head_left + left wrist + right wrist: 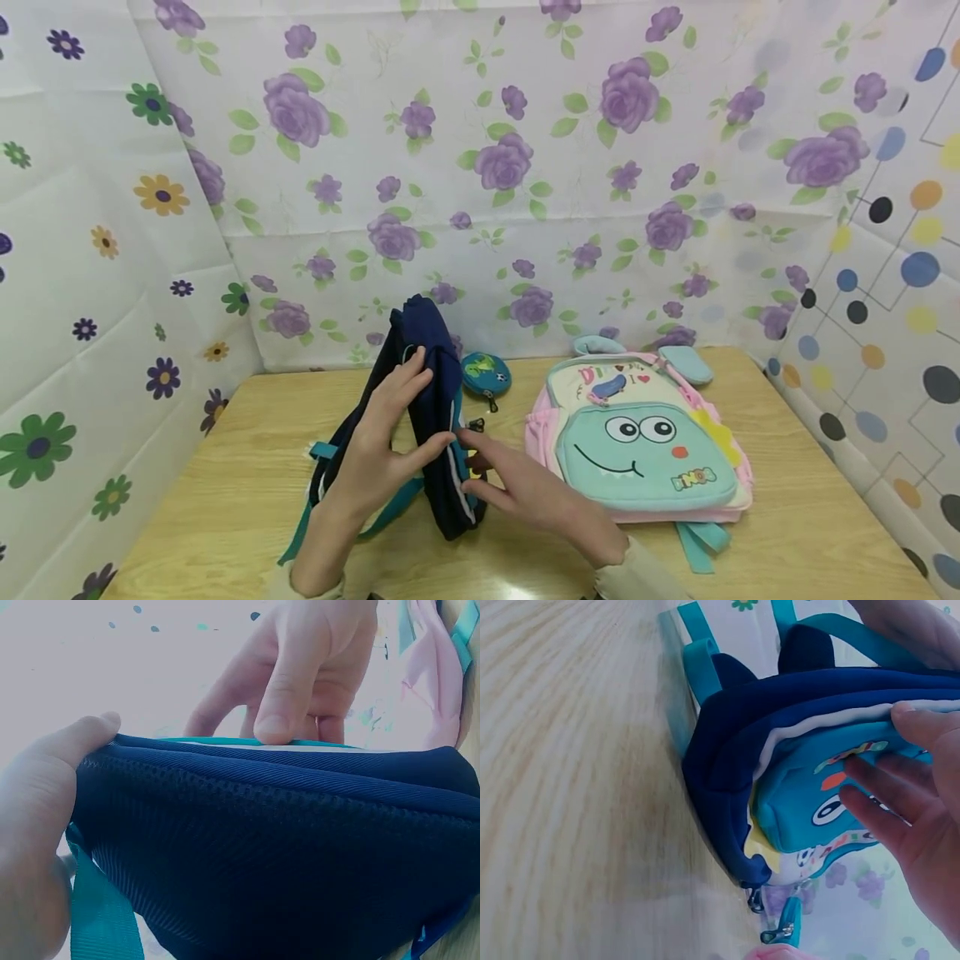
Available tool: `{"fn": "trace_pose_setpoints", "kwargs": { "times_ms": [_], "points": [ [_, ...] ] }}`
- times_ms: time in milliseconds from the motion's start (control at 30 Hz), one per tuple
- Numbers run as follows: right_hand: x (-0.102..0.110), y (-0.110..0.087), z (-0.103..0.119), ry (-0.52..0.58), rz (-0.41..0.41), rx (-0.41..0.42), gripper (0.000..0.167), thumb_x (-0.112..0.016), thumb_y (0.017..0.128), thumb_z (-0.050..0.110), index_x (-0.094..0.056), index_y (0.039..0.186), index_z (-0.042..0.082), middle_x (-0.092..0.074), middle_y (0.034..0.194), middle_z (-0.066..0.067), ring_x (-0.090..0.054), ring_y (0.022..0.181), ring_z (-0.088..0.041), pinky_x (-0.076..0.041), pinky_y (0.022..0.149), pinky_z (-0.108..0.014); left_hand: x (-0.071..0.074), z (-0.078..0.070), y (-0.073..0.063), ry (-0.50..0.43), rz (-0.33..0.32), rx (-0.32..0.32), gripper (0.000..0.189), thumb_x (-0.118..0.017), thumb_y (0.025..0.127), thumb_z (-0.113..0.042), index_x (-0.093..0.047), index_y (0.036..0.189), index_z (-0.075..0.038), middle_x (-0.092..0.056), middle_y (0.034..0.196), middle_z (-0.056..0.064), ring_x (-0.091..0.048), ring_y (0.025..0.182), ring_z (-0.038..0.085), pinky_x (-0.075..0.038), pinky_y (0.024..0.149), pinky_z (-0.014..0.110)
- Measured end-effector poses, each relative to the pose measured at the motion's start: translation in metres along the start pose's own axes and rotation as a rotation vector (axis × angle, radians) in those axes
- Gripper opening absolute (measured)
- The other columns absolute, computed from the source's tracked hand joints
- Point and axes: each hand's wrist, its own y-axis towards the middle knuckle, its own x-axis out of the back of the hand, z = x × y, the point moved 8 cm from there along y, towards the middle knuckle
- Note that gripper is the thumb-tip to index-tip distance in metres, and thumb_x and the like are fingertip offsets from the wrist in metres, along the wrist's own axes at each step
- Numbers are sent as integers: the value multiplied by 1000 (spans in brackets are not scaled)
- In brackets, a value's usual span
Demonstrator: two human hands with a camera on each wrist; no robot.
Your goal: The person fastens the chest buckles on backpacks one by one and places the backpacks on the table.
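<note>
A navy backpack (442, 392) stands on its edge on the table, its navy back and teal strap (105, 907) facing the left side. My left hand (382, 433) holds its back side, a fingertip reaching over the bag's edge in the left wrist view. On the other side, my right hand (528, 483) grips the front part. The right thumb lies on the white piping (832, 718), with the fingers against the teal front pocket (787, 810), which carries a cartoon eye. Part of the left hand is hidden behind the bag in the right wrist view.
A pink and mint cartoon backpack (637, 450) lies face up at the right. Behind the navy bag sits a small round teal pouch (486, 375) with a zip pull. Patterned cloth (525, 208) hangs round the wooden table (225, 467).
</note>
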Motion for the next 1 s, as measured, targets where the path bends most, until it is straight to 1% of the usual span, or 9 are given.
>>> {"fn": "trace_pose_setpoints", "kwargs": {
  "times_ms": [167,233,333,433,600,667,867,1000],
  "points": [
    [5,-2,-4,1,29,-54,65,-52,103,40,-24,158,22,-40,157,-3,-61,120,-13,-52,101,-37,-3,0,1,5,-10,-3,65,-68,94,-37,-50,140,5,-44,150,24,-41,143,31,-26,122,38],
    [7,-2,-4,-1,40,-64,66,-52,102,43,-24,158,23,-40,157,-2,-60,120,-13,-50,102,-39,-3,-1,1,8,-15,-8,64,-68,94,-37,-51,140,4,-45,150,24,-41,142,30,-26,122,40],
    [11,-4,-3,-24,36,-55,65,-52,102,45,-26,157,25,-42,155,0,-60,120,-14,-51,102,-38,-4,-2,1,11,-21,-14,64,-68,94,-36,-52,139,4,-46,149,24,-42,142,30,-27,122,41],
    [18,-5,-1,-53,-4,-10,59,-53,102,41,-32,154,22,-46,151,-1,-62,118,-17,-52,99,-38,-7,-3,1,15,-17,-17,64,-68,94,-36,-51,140,4,-45,150,24,-42,142,30,-27,122,41],
    [30,-6,3,-74,-84,49,51,-55,103,35,-38,150,26,-49,146,3,-62,117,-11,-53,98,-35,-12,-4,-1,18,8,-1,66,-67,95,-36,-48,143,3,-42,153,23,-39,144,31,-25,123,40],
    [35,-6,6,-78,-118,80,51,-56,102,32,-38,150,26,-51,144,4,-61,117,-9,-53,97,-32,-13,-4,-2,19,19,9,66,-67,95,-37,-47,144,3,-41,154,22,-38,145,32,-25,123,40],
    [52,-9,17,-77,-230,221,54,-60,100,15,-40,150,17,-55,138,-4,-65,112,-16,-55,91,-31,-18,-3,-4,17,54,43,66,-65,96,-37,-45,146,2,-38,156,21,-35,146,33,-23,123,38],
    [61,-11,21,-65,-272,240,55,-62,98,10,-41,149,16,-55,136,-5,-66,110,-18,-56,89,-35,-23,-4,-5,15,75,30,67,-65,96,-36,-44,146,2,-36,157,22,-33,147,35,-23,124,39]
  ]
}}
